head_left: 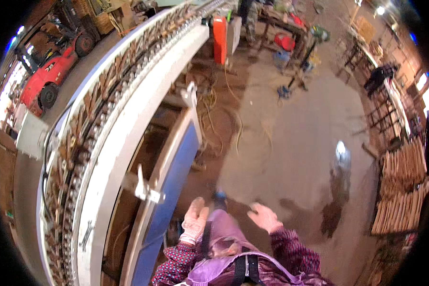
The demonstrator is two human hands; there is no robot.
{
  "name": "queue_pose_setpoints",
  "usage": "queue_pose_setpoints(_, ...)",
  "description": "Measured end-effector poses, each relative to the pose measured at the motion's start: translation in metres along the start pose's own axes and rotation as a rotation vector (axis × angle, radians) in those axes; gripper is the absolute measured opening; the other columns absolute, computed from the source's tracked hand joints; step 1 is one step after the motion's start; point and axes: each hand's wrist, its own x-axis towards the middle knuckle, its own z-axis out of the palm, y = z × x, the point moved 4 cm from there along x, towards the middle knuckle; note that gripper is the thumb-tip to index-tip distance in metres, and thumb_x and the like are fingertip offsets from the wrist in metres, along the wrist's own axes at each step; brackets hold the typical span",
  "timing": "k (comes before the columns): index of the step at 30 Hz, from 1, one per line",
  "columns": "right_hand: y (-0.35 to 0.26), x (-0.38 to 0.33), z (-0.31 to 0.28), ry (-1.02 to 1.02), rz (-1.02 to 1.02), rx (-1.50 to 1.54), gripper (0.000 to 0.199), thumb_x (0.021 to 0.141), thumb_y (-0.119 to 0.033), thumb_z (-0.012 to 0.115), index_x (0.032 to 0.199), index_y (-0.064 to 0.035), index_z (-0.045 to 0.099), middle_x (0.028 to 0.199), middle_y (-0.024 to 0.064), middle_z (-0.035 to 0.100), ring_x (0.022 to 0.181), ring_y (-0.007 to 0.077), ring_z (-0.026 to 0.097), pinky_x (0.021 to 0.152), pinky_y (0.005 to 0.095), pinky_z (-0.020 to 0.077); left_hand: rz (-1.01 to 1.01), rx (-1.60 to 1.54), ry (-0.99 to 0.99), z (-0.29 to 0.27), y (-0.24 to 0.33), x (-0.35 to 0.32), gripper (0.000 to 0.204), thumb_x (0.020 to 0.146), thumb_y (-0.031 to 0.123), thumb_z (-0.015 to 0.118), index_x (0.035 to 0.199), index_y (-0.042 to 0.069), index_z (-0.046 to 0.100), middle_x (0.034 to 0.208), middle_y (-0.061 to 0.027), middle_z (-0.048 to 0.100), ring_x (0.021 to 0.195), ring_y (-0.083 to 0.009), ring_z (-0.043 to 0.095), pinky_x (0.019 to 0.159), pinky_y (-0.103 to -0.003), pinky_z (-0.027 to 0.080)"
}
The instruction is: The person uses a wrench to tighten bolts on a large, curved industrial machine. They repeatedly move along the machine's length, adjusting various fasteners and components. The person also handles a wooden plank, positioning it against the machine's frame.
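Observation:
My left hand (194, 222), in a pale work glove, hangs beside the blue panel (178, 157) of a long machine. Its fingers are stretched out and it holds nothing. Over the floor to its right, my right hand (266, 218) is also free, fingers extended and apart. It looks pale pink; whether it is gloved is too blurred to tell. A white lever fitting (148, 191) sticks out from the machine close to my left hand. Along the machine's white beam (117, 128) runs a chain track (93, 131) with many wooden pieces beside it.
A wrench-like tool (86, 236) lies on the white beam. An orange-red upright box (219, 40) stands at the machine's far end, near a person's legs (251, 21). Hoses (238, 128) trail across the floor. Stacked wooden sticks (400, 205) stand right; a red forklift (52, 69) is far left.

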Motion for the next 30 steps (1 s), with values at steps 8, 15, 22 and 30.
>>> queue_pose_setpoints(8,0.029,0.158,-0.159,0.107,0.107,0.106,0.038,0.086,-0.034,0.060,0.112,-0.0072,0.067,0.111,0.0165,0.067,0.105,0.0337,0.064,0.092,0.0398,0.0491,0.529,0.087,0.338,-0.024,0.247,0.323,0.061,0.084,0.022,0.072,0.137,0.004,0.047,0.121,-0.0121,0.064,0.113,-0.0266,0.059,0.095,-0.036,0.048)
queue_pose_setpoints(15,0.003,0.398,-0.280,0.249,-0.378,-0.038,0.036,0.087,-0.033,0.059,0.110,-0.0065,0.066,0.110,0.0176,0.067,0.106,0.0353,0.062,0.091,0.0409,0.0491,0.399,0.621,0.629,-0.102,0.303,0.581,0.063,0.088,0.044,0.062,0.133,0.001,0.051,0.130,-0.0194,0.055,0.121,-0.0370,0.048,0.106,-0.045,0.037)
queue_pose_setpoints(22,-0.196,0.679,-0.495,0.307,-0.474,-0.279,0.041,0.092,-0.036,0.054,0.122,-0.0078,0.057,0.120,0.0196,0.062,0.112,0.0376,0.058,0.095,0.0435,0.0466,-0.076,0.665,0.702,-0.191,0.268,0.763,0.070,0.088,0.056,0.051,0.133,0.003,0.051,0.134,-0.0214,0.051,0.127,-0.0371,0.045,0.109,-0.046,0.033)
queue_pose_setpoints(30,-0.408,0.893,-0.627,0.420,-0.876,-0.126,0.031,0.092,-0.025,0.058,0.118,-0.0080,0.062,0.115,0.0165,0.066,0.109,0.0336,0.061,0.093,0.0390,0.0488,-0.438,0.603,0.602,-0.212,0.267,0.870,0.062,0.090,0.058,0.048,0.115,0.003,0.063,0.102,-0.0250,0.067,0.099,-0.0401,0.064,0.090,-0.048,0.048)
